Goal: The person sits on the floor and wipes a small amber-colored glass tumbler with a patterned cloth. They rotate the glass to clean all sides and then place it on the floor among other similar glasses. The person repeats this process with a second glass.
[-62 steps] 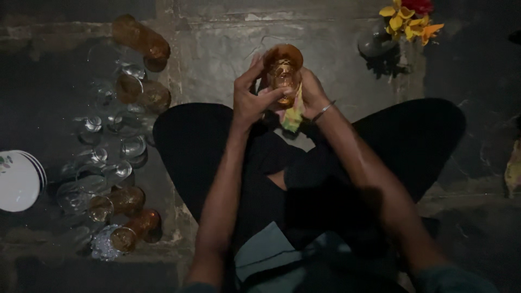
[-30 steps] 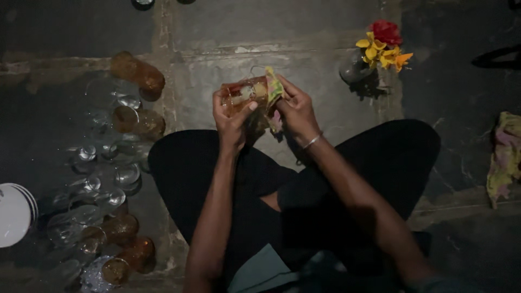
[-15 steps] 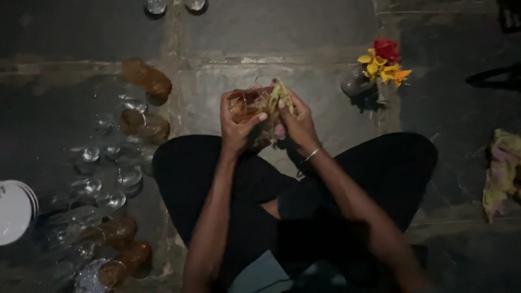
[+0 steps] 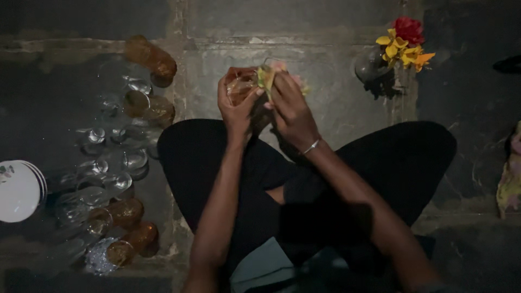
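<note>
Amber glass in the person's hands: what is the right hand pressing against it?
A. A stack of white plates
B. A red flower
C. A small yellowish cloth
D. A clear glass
C: the right hand pushes a small yellowish cloth against the amber glass, which the left hand holds in its grip; the plates and the flowers lie well apart on the floor.
</note>
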